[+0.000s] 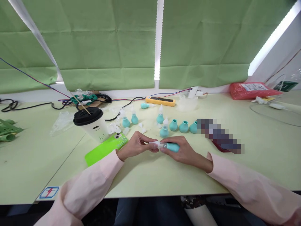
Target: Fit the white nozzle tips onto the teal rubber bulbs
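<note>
My right hand point(182, 150) is closed around a teal squeeze bulb point(173, 147) lying sideways, its clear neck pointing left. At that neck, the fingers of my left hand point(137, 146) pinch a small white nozzle piece point(154, 143). The two pieces meet or nearly meet between my hands; the fingers partly hide the joint. Just beyond stands a teal bulb with a clear tip point(164, 131), and another tipped bulb point(160, 118) is behind it. To the right, open-necked teal bulbs point(183, 126) stand in a row. Two more bulbs point(126, 122) stand at the left.
A bright green phone point(103, 150) lies beside my left wrist, with a lidded paper cup point(92, 125) behind it. Small white scraps point(142, 128) lie near the bulbs. Farther back are a yellow power strip point(160, 101) and cables. A blurred dark object point(221, 136) lies at right.
</note>
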### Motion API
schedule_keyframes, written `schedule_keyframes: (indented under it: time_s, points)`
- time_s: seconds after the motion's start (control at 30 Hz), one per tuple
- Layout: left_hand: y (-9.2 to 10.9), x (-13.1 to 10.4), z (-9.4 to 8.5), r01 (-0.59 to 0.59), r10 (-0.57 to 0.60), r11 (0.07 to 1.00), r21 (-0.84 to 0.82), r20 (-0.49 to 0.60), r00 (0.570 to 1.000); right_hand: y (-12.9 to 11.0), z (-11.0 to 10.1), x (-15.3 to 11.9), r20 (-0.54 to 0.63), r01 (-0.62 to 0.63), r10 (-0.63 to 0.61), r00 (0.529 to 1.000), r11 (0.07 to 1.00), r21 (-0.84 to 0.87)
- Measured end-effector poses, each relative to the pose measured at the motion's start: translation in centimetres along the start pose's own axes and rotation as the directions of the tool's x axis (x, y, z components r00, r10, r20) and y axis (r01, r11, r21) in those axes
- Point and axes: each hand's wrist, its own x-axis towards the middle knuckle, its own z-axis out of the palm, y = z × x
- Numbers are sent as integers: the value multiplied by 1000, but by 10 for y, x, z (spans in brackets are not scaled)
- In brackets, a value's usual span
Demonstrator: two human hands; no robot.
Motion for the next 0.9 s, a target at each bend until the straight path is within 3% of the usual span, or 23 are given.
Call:
schedule_keyframes:
  time_s: [0.1, 0.23, 0.37, 0.43, 0.53, 0.67, 0.77, 0.9]
  points:
    - [0, 2, 3, -35, 38, 998, 49, -45, 998, -3, -12, 5, 74, 23, -14, 997, 993, -118]
    - [-2, 6, 2, -90, 95, 995, 42, -138, 986, -2, -30, 11, 57, 100, -86, 995, 940, -325]
    - [-5, 11, -5, -129, 208, 944, 303, -245, 947, 2, -45, 16, -54, 26, -49, 997, 929, -370]
    - [-6, 14, -11, -113, 281, 840, 531, -246, 928, 3, -51, 17, -94, -23, -11, 996, 936, -350]
    - [-9, 21, -22, -35, 341, 578, 815, -202, 918, 5, -60, 19, -81, -89, 65, 995, 936, -340]
    - [-17, 31, -35, 52, 254, 302, 952, -133, 958, 9, -67, 20, -65, -176, 165, 984, 888, -425]
    - [-24, 39, -33, 39, 237, 205, 978, -89, 967, 15, -68, 22, -103, -229, 206, 973, 824, -518]
    - [-29, 53, -21, 87, 222, 194, 977, -130, 966, 24, -67, 24, -109, -291, 286, 952, 736, -611]
